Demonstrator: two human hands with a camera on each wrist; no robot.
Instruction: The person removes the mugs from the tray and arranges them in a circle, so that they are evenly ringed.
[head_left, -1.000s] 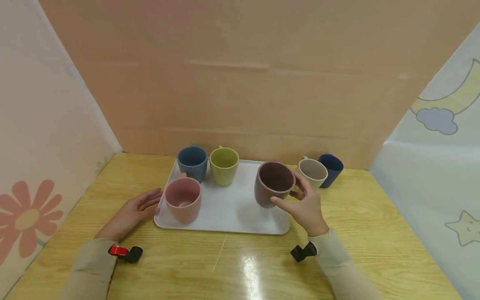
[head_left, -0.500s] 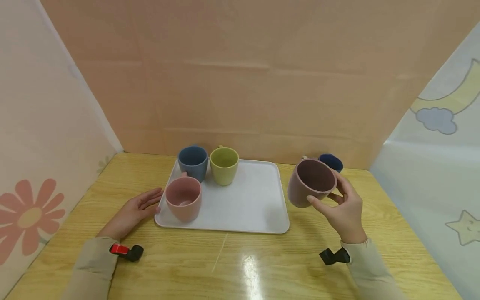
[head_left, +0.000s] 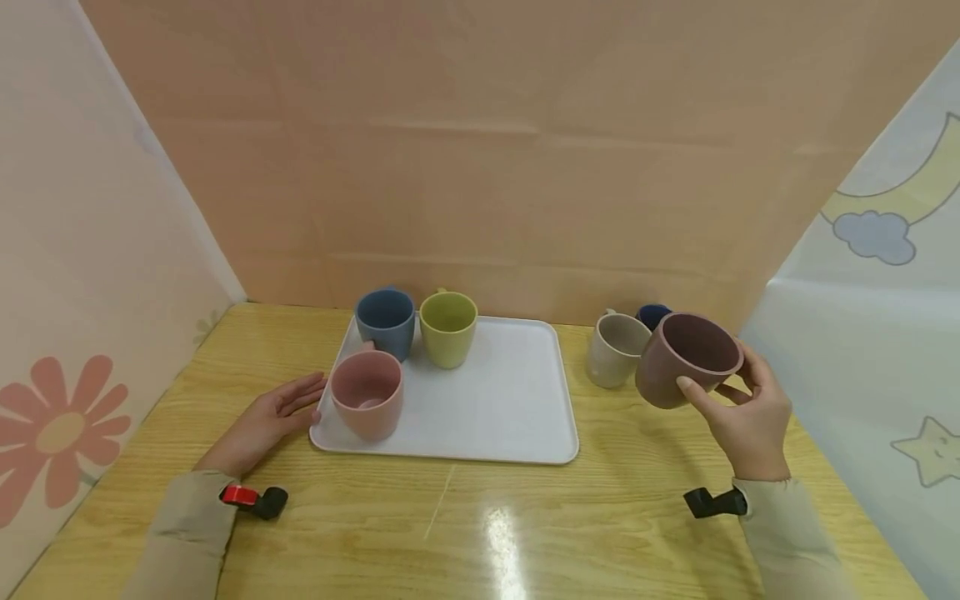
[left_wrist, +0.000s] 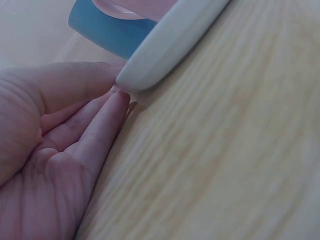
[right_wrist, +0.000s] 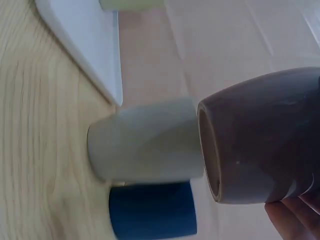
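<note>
My right hand [head_left: 750,421] holds a mauve-brown mug [head_left: 682,367] in the air at the right, thumb on its near side and fingers at the far side. The mug tilts, and its base shows in the right wrist view. Close behind it stand a beige mug [head_left: 613,350] and a dark blue mug [right_wrist: 152,210], partly covered in the head view. At the left, my left hand [head_left: 266,421] rests on the table with relaxed fingers, its tips touching the left rim of a white tray [left_wrist: 170,45]. On that tray are a pink mug [head_left: 369,396], a blue mug [head_left: 386,325] and a yellow-green mug [head_left: 448,329].
The wooden table [head_left: 420,533] runs up to an orange-brown backdrop [head_left: 480,167]. White printed panels [head_left: 862,350] enclose both sides. The beige and dark blue mugs stand to the right of the tray, near the back of the table.
My right hand has carried the mauve-brown mug rightward, from above the tray to beyond its right edge. The mug tilts more now. My left hand and the tray have stayed put.
</note>
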